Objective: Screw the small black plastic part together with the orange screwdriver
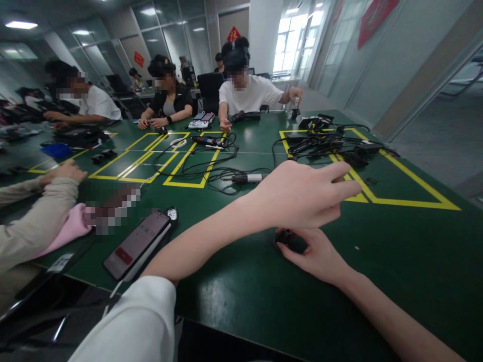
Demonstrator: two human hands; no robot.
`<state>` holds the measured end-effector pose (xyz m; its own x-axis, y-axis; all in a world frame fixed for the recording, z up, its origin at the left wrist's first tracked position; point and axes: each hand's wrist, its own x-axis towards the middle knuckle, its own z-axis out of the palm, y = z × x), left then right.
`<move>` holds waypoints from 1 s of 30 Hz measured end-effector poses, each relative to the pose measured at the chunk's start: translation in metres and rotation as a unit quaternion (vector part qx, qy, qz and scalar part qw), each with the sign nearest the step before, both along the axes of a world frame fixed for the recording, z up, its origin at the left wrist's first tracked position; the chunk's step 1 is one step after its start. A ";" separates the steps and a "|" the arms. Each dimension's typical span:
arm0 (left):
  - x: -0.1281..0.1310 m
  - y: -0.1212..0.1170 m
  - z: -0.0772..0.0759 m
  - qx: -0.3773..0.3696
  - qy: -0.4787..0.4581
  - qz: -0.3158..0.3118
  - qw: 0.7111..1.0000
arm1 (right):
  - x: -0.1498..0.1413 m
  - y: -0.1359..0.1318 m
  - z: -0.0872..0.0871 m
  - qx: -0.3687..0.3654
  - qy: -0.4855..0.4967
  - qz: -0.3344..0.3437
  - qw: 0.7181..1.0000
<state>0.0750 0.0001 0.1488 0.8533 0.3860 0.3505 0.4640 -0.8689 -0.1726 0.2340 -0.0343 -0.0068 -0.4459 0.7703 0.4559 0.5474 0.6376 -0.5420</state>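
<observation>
The right hand [320, 254] grasps a small, rounded black object [286, 236] between thumb and fingers, low over or on the glossy green tabletop [241, 256]. Just beyond, the left hand [302, 193] has bent fingers; whether they grip anything, I cannot tell. Farther off lie tangled black cables [315, 143], then a white-shirted person [251, 95].

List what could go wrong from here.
The left hand reaches across just above the right hand in this view, so it might bump the black item the right hand holds.
Tangled cables lie beyond the left hand and could snag it.
The phone lies near the table's edge, so the left sleeve may nudge it.
</observation>
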 end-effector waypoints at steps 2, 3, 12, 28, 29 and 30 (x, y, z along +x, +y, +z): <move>-0.001 0.000 0.000 -0.027 -0.007 -0.002 1.000 | 0.001 -0.001 -0.002 -0.007 -0.002 -0.004 1.000; -0.002 0.000 0.000 -0.044 -0.011 -0.004 0.999 | 0.001 -0.001 -0.003 -0.010 -0.002 -0.005 1.000; -0.016 0.004 0.015 -0.273 -0.072 -0.166 0.945 | -0.007 -0.001 0.004 0.017 0.027 -0.010 0.999; -0.019 0.008 0.000 -0.082 -0.065 0.008 0.994 | -0.011 0.001 0.004 0.016 0.048 -0.014 0.999; -0.020 0.007 0.001 -0.087 -0.059 0.005 0.994 | -0.011 0.001 0.005 0.018 0.054 -0.012 0.998; -0.021 0.006 0.002 -0.091 -0.052 0.001 0.994 | -0.011 0.001 0.006 0.016 0.058 -0.011 0.998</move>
<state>0.0539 0.0063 0.1510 0.8150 0.4530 0.3613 0.4730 -0.8803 0.0368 0.2232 -0.0333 -0.0013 -0.3717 0.7637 0.5279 0.4968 0.6440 -0.5818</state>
